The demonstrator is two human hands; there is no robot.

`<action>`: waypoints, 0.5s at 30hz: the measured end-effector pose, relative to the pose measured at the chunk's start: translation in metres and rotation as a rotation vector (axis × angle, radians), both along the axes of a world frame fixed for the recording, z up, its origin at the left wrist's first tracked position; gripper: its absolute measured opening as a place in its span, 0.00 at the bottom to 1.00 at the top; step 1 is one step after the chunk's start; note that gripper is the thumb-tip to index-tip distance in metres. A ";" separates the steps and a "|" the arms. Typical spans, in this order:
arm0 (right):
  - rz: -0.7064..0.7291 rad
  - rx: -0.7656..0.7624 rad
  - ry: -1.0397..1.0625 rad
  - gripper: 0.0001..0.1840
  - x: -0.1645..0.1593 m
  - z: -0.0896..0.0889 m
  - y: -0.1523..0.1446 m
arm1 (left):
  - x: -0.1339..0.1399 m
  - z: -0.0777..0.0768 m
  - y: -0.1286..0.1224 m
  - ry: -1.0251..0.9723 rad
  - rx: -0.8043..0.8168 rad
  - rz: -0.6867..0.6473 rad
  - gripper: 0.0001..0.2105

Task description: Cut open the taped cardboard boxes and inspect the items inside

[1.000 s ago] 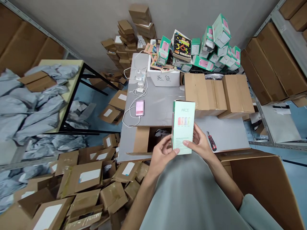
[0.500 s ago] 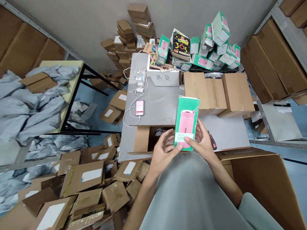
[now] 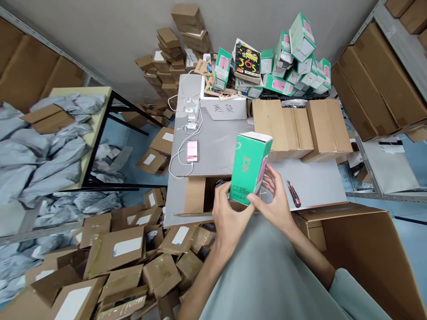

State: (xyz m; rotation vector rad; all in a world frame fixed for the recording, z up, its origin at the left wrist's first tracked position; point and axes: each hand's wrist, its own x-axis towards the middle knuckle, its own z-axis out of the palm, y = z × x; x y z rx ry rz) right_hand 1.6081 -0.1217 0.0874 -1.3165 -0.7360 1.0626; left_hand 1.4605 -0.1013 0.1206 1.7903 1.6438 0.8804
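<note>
Upright in front of me is a green and pink product box (image 3: 249, 169), its plain green side mostly facing me. My left hand (image 3: 230, 209) grips its lower left edge. On the lower right, my right hand (image 3: 271, 195) holds it with the thumb at the front bottom corner; some fingers are hidden behind it. Below and behind the box lies an opened cardboard carton (image 3: 194, 194) at the table's front edge, with something dark inside. To the right of my right hand rests a red and black utility knife (image 3: 294, 194).
A white bin (image 3: 225, 109) holds books and a green box. More green boxes (image 3: 280, 84) are piled at the back right, behind brown cartons (image 3: 267, 122). A phone (image 3: 192, 151) charges on a cable. A large open carton (image 3: 367, 249) stands at right; discarded cartons (image 3: 128, 246) cover the left floor.
Both hands have turned the product box, so its green side now faces me instead of the pink picture. It has shifted slightly left, and its white-edged top shows.
</note>
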 end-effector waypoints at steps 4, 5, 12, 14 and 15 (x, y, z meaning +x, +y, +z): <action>-0.023 -0.043 0.140 0.52 0.008 -0.001 0.001 | -0.003 0.008 -0.003 -0.147 -0.128 -0.175 0.31; 0.001 -0.048 0.192 0.52 0.011 -0.002 0.001 | -0.006 0.009 0.000 -0.243 -0.237 -0.184 0.32; 0.099 -0.035 0.301 0.51 0.016 -0.012 0.005 | -0.012 -0.008 0.019 -0.602 -0.680 -0.160 0.36; 0.078 -0.031 0.267 0.49 0.012 -0.013 0.007 | -0.008 -0.012 0.015 -0.490 -0.555 -0.075 0.33; 0.063 -0.033 0.246 0.50 0.011 -0.013 0.008 | -0.005 -0.013 0.012 -0.398 -0.455 -0.029 0.32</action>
